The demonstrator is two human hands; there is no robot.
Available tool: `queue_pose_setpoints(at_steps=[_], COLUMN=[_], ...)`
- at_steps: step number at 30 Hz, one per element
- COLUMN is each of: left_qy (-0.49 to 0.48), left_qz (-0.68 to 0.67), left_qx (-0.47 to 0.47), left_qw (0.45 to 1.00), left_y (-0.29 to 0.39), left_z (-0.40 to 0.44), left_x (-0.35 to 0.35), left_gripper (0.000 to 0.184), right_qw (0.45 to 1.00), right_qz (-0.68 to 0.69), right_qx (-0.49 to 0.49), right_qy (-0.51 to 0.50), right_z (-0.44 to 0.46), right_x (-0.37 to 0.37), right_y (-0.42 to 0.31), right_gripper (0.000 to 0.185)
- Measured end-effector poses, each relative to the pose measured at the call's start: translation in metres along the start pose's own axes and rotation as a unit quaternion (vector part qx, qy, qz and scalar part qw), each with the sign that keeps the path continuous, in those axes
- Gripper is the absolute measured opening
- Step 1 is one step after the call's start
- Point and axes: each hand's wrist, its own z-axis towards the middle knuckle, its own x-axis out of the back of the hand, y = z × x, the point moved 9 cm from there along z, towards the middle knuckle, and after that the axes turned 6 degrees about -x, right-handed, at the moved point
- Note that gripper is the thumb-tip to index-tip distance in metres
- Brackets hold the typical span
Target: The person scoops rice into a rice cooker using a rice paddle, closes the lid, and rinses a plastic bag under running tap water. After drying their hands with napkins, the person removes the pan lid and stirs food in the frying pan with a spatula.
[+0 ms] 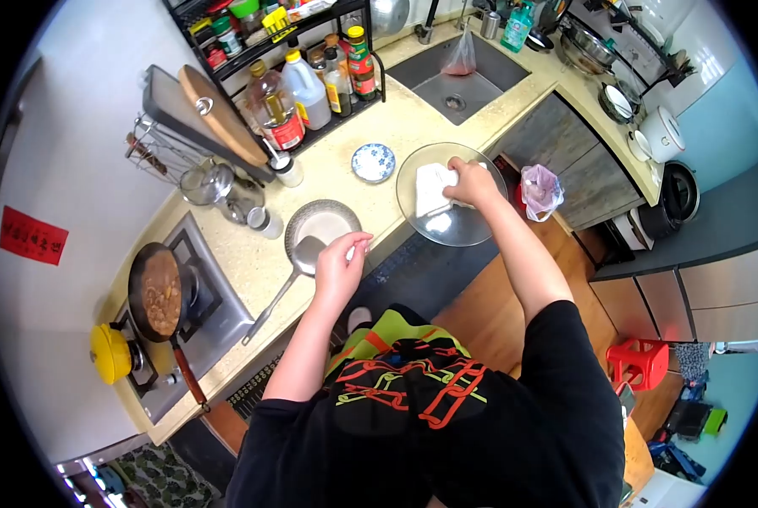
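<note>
A round glass lid lies at the counter's front edge, part of it past the edge. My right hand grips a folded white tissue or cloth against the lid. Further left, my left hand has its fingers curled together, with a bit of something white between them, too small to name. Just beside it, a metal spatula rests on a round plate, its handle pointing toward the stove. Behind the lid and to its left is a small blue-and-white dish.
A pan with brown food and a yellow pot are on the stove at left. Bottles stand on a black rack. A sink is at the back. A lined bin stands right of the lid.
</note>
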Motion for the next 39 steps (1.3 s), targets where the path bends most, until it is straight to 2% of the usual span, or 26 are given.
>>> queue_pose_setpoints(at_steps=[6, 11, 17, 26, 29, 32, 33, 35, 39], left_qy=[-0.029, -0.051, -0.051, -0.065, -0.023, -0.009, -0.005, 0.025, 0.076], left_qz=[0.001, 0.031, 0.033, 0.074, 0.058, 0.045, 0.062, 0.079, 0.075], left_qx=[0.025, 0.019, 0.029, 0.052, 0.009, 0.028, 0.022, 0.011, 0.038], left_qw=[0.999, 0.998, 0.998, 0.994, 0.998, 0.999, 0.998, 0.996, 0.994], left_y=[-0.023, -0.036, -0.052, -0.067, -0.061, -0.059, -0.048, -0.036, -0.034], left_z=[0.055, 0.106, 0.146, 0.145, 0.136, 0.117, 0.109, 0.086, 0.021], left_x=[-0.049, -0.066, -0.070, -0.066, -0.056, -0.042, -0.032, -0.013, 0.031], left_gripper=[0.018, 0.018, 0.019, 0.018, 0.018, 0.017, 0.017, 0.017, 0.018], right_qw=[0.999, 0.998, 0.998, 0.995, 0.995, 0.997, 0.999, 0.990, 0.942], right_qz=[0.017, 0.024, 0.037, 0.015, -0.038, -0.053, -0.004, 0.121, 0.293], right_qx=[-0.036, -0.057, -0.038, -0.047, -0.033, -0.027, 0.035, 0.077, 0.121], right_qy=[0.008, -0.013, -0.031, -0.087, -0.086, -0.057, 0.006, -0.003, -0.110], right_z=[0.058, 0.099, 0.136, 0.144, 0.136, 0.095, 0.080, 0.035, -0.045], right_x=[-0.016, -0.029, -0.045, -0.060, -0.058, -0.013, -0.008, -0.001, -0.042], right_y=[0.032, 0.038, 0.035, 0.019, 0.015, -0.030, -0.045, -0.086, -0.150], right_gripper=[0.056, 0.058, 0.059, 0.065, 0.069, 0.071, 0.065, 0.053, 0.029])
